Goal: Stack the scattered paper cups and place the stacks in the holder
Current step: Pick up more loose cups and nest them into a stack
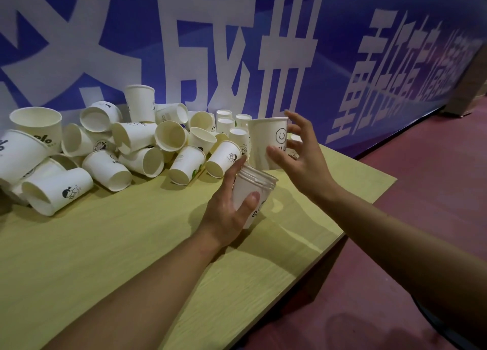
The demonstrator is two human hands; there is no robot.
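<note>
Blue banner fabric [342, 20] printed with large white characters is shown hanging behind a yellow-green wooden table [105, 244], beyond which a dark red floor [395, 244] is seen. Scattered paper cups [126, 149] are heaped along the back of the table, most lying on their sides, with a few standing upright near the banner. A short nested stack [253, 189], its several rims showing at the top, is gripped by the left hand [232, 204]: the thumb is pressed against the near wall and the fingers are curled round the far side. The stack is held tilted, just above the table near its right edge. A single smiley-face cup [268, 141] stands upright directly behind the stack. It is approached by the right hand [300, 152], whose fingers are spread and slightly bent, the thumb near the cup's lower wall and the fingertips [290, 115] by its rim; whether contact has been made cannot be told. No holder is visible in this view.

The step in hand is judged to be the gathering of one more cup for the stack. The next move calls for the smiley-face cup to be closed upon, lifted, aligned mouth-up over the stack's rims and pushed down squarely so that it nests without crushing the thin walls.
</note>
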